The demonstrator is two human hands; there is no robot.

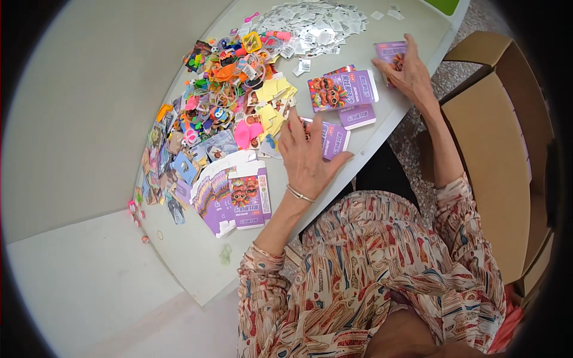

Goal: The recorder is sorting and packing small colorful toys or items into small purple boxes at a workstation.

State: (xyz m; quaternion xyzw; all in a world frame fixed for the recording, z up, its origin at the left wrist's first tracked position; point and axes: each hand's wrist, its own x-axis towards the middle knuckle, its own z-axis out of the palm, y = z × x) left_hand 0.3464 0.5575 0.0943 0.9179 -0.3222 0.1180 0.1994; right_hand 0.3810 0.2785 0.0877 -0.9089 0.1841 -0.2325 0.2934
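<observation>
My left hand (307, 158) is spread over a purple printed carton (336, 140) lying on the table. Its fingertips reach toward yellow cards (274, 95), and its thumb lies by the carton's near end. At the table's right side, my right hand (412, 77) grips another small purple carton (391, 52) between thumb and fingers, partly covering it. Between the hands, purple cartons (361, 86) rest stacked on one another. Left of my left wrist is a fanned row of flattened purple cartons (246, 194).
A heap of small colourful toys (227, 77) spreads across the table, with silvery-white sachets (316, 24) piled behind it. Picture cards (164, 143) lie at the left edge. A large open cardboard box (492, 161) stands on the floor at right, beside the table edge.
</observation>
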